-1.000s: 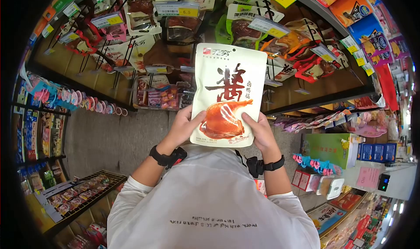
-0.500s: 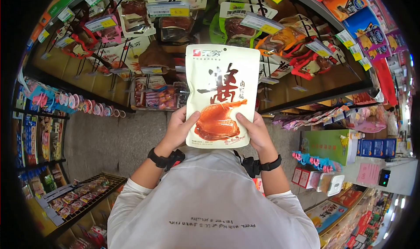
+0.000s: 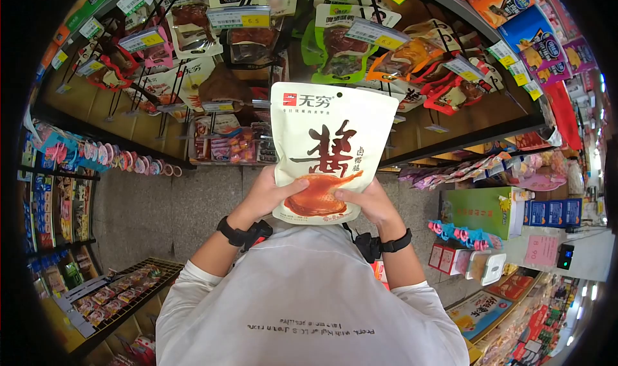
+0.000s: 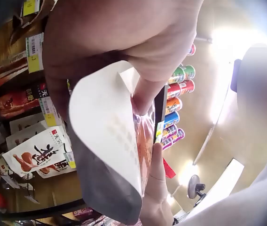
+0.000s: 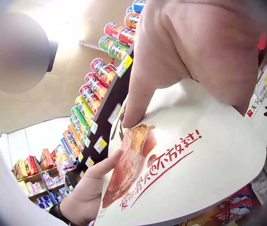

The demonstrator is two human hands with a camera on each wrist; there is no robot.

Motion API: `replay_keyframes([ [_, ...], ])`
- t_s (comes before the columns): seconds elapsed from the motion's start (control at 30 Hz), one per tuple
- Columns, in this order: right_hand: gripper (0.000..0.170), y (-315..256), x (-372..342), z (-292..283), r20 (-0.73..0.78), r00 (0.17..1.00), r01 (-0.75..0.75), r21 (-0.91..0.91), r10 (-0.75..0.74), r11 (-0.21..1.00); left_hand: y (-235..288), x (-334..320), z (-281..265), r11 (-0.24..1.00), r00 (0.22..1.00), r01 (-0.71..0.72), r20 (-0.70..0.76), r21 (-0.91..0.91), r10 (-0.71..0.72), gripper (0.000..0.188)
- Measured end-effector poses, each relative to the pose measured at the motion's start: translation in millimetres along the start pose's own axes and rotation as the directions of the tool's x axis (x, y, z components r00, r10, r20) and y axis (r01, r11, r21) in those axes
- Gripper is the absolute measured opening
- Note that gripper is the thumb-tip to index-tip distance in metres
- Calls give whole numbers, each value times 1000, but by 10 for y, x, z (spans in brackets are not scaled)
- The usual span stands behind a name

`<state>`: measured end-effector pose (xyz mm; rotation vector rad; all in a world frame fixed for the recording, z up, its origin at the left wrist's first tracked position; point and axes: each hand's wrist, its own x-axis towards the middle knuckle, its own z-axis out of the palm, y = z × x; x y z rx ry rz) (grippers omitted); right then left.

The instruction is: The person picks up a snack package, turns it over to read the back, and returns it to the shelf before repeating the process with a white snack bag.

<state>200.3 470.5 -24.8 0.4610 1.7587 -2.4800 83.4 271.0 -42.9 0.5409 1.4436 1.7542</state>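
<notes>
A cream-white pouch [image 3: 335,125] printed with dark brush lettering and a glossy browned poultry leg is held before the chest, its face up toward the head camera. My left hand [image 3: 262,193] grips its lower left side, thumb across the picture. The right hand [image 3: 372,202] grips the lower right side the same way, its thumb tip near the other. In both cases the fingers go behind the pouch and are hidden. Seen from the left wrist, the pouch's bottom edge [image 4: 107,162] bows outward. The right wrist view shows red handwriting-style print below the leg picture.
Ahead, a rack carries hanging meat packs [image 3: 344,41] with price tags [image 3: 238,18]. Canisters [image 5: 96,87] line its upper shelf. Hair ties [image 3: 122,152] hang at left, above a wire rack [image 3: 129,289] of small packets. A green box [image 3: 479,211] and a white counter [image 3: 582,256] stand at right.
The pouch has shifted left, then slightly right and down, and its top now looks wider and tilted toward the head camera. Both thumbs have slid inward, closer together over the picture.
</notes>
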Motion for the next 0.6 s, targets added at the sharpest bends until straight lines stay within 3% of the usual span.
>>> replay_keyframes([
  [0.2, 47, -29, 30, 68, -3, 1000, -4, -22, 4, 1000, 134, 29, -14, 1000, 998, 25, -54, 3, -25, 36],
  [0.27, 46, -15, 42, 94, 0, 1000, 0, -45, 0, 999, 182, 81, 25, 987, 982, -152, -120, -47, 145, 36],
  [0.47, 41, 11, 107, 113, -85, 995, 52, -78, -58, 996, 157, 125, -37, 985, 986, -131, -87, 114, 142, 43],
  [0.6, 39, 5, 138, 115, -100, 990, 95, -63, -101, 993, 170, 128, -12, 984, 985, -143, -79, 105, 152, 43],
])
